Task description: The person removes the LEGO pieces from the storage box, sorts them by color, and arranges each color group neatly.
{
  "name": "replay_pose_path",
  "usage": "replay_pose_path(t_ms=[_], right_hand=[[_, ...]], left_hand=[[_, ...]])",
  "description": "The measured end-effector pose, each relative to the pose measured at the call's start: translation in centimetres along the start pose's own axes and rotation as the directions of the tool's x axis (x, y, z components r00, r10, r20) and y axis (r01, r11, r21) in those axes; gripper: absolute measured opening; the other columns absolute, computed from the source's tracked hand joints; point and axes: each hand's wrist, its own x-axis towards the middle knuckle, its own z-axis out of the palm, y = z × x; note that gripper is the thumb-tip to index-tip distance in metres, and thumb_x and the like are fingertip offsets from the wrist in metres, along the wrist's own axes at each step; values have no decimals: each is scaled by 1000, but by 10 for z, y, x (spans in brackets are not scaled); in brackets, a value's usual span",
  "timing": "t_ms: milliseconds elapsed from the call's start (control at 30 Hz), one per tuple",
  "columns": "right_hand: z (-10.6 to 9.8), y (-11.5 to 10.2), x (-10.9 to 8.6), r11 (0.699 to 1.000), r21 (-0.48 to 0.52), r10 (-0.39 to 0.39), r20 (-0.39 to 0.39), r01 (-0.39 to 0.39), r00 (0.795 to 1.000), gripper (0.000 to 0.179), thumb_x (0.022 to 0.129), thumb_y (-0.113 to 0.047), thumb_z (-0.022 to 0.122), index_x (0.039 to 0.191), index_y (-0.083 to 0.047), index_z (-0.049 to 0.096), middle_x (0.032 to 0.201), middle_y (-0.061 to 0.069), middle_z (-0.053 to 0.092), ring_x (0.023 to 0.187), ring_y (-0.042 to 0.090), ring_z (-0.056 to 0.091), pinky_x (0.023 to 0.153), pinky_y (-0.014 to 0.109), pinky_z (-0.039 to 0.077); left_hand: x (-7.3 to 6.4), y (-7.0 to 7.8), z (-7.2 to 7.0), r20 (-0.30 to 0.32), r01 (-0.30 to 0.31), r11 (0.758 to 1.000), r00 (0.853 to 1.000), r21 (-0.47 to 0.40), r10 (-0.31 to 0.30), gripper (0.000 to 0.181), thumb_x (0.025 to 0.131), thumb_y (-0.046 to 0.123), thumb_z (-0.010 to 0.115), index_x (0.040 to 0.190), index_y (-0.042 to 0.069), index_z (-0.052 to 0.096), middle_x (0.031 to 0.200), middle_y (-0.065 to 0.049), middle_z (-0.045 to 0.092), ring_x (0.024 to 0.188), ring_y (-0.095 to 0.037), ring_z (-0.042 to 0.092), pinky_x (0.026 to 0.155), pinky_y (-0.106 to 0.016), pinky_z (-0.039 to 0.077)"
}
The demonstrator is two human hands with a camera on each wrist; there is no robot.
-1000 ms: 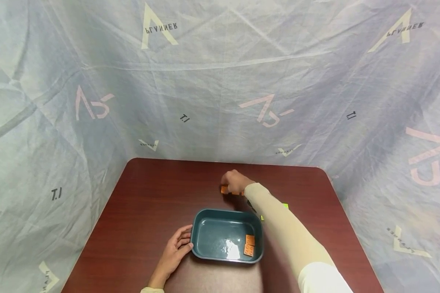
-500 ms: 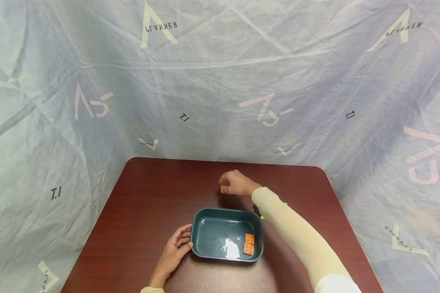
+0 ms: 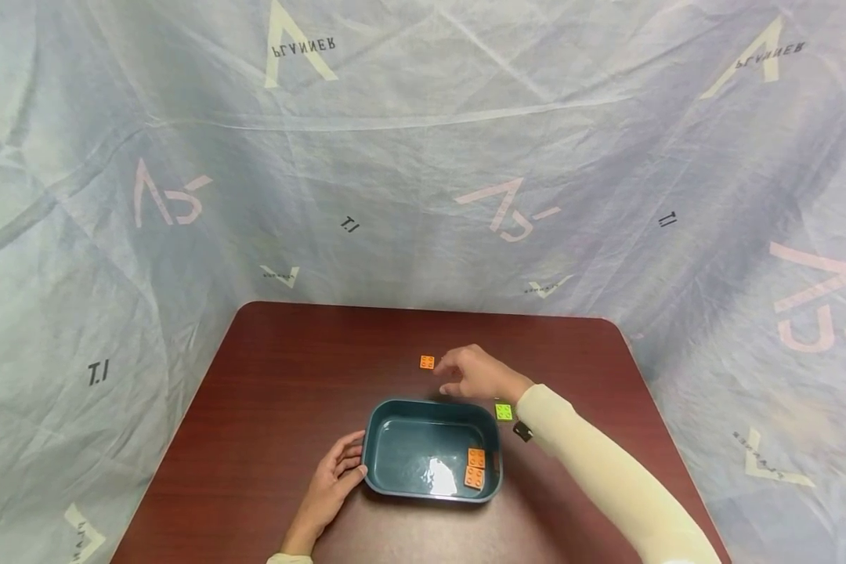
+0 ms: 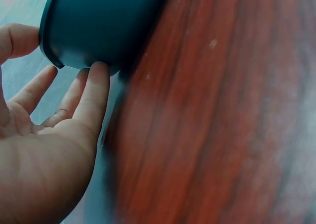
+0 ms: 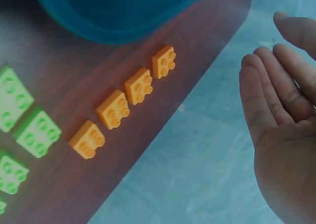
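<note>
My left hand (image 3: 333, 482) touches the left end of a dark teal tub (image 3: 423, 497); in the left wrist view its fairly straight fingers (image 4: 94, 93) meet the outer wall, with the thumb near the rim. Two orange toy building bricks (image 3: 475, 468) lie inside the tub at its right end. Past the tub's far rim, my right hand (image 3: 481, 374) hovers over the table, fingertips pointing left towards an orange brick (image 3: 427, 362). The right wrist view finds nothing in that hand and a row of several orange bricks (image 5: 113, 109) on the table. In the head view, the hand apparently covers most of them.
A lime-green brick (image 3: 504, 411) shows beside my right forearm, and the right wrist view has several green bricks (image 5: 37, 132) next to the orange row. The reddish-brown table (image 3: 268, 392) has grey printed sheeting (image 3: 395, 157) around it. A small black device (image 3: 523, 430) sits at my right wrist.
My right hand has moved right and nearer to me, uncovering the leftmost orange brick and a green brick. The left hand and the tub stay in place.
</note>
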Motion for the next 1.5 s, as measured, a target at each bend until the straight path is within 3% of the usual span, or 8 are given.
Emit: replay_pose_path(t_ms=[100, 233, 400, 533, 700, 967, 1267, 1500], right_hand=[[2, -1, -13, 999, 27, 26, 36, -27, 999, 29, 91, -23, 84, 120, -17, 79, 117, -1, 77, 98, 9, 72, 85, 32, 62], [5, 0, -27, 995, 83, 41, 100, -49, 994, 30, 91, -23, 85, 120, -14, 79, 117, 0, 77, 100, 11, 72, 91, 37, 60], [11, 4, -37, 990, 132, 32, 175, -55, 984, 30, 90, -19, 87, 117, -11, 79, 111, 2, 78, 96, 9, 72, 85, 30, 61], [18, 8, -39, 983, 154, 56, 257, -98, 965, 30, 88, -17, 88, 116, -9, 80, 109, 0, 79, 93, 3, 72, 83, 23, 59], [23, 8, -35, 977, 145, 98, 342, -155, 934, 24, 86, -15, 89, 108, -9, 82, 102, -1, 81, 87, 0, 71, 79, 23, 59], [31, 0, -32, 985, 23, 143, 437, -170, 888, 21, 83, -16, 91, 102, -17, 83, 92, -14, 78, 84, -3, 69, 77, 22, 58], [38, 2, -26, 985, -23, 164, 450, -173, 878, 25, 82, -14, 91, 105, -18, 82, 98, -10, 79, 87, -2, 68, 80, 22, 58], [41, 2, -24, 979, -188, 156, 471, -74, 868, 28, 80, -15, 93, 105, -24, 84, 98, -16, 75, 89, 0, 63, 82, 23, 57]], left_hand=[[-1, 1, 0, -4, 0, 1000, 1000, 2, 0, 58, 96, 2, 72, 151, 12, 56, 136, -21, 66, 119, -25, 64, 97, -23, 52], [-1, 0, 0, -9, -4, 1000, 1000, 10, 4, 58, 96, 1, 72, 151, 11, 56, 135, -21, 67, 119, -26, 64, 97, -23, 52], [-1, 1, 1, -18, -5, 1000, 1000, 13, 5, 58, 96, 1, 72, 151, 11, 57, 135, -21, 67, 121, -26, 63, 98, -21, 52], [-2, 3, 3, -21, 18, 1000, 1000, 14, -17, 58, 96, 2, 73, 150, 13, 57, 136, -20, 67, 120, -23, 64, 98, -20, 51], [-3, 3, 3, -26, 21, 1000, 999, 13, -20, 57, 96, 2, 73, 149, 14, 58, 135, -19, 68, 120, -24, 64, 98, -21, 52], [-2, 2, 3, -26, 26, 1000, 999, 14, -26, 58, 96, 1, 72, 150, 15, 58, 135, -18, 68, 118, -22, 65, 97, -20, 52], [-1, 7, 5, -44, 66, 998, 997, 9, -65, 62, 93, -3, 72, 150, 18, 58, 132, -17, 68, 115, -25, 66, 94, -22, 53], [1, 9, 7, -64, 63, 998, 996, 25, -62, 64, 92, -5, 70, 151, 18, 58, 131, -18, 69, 113, -25, 67, 92, -21, 53]])
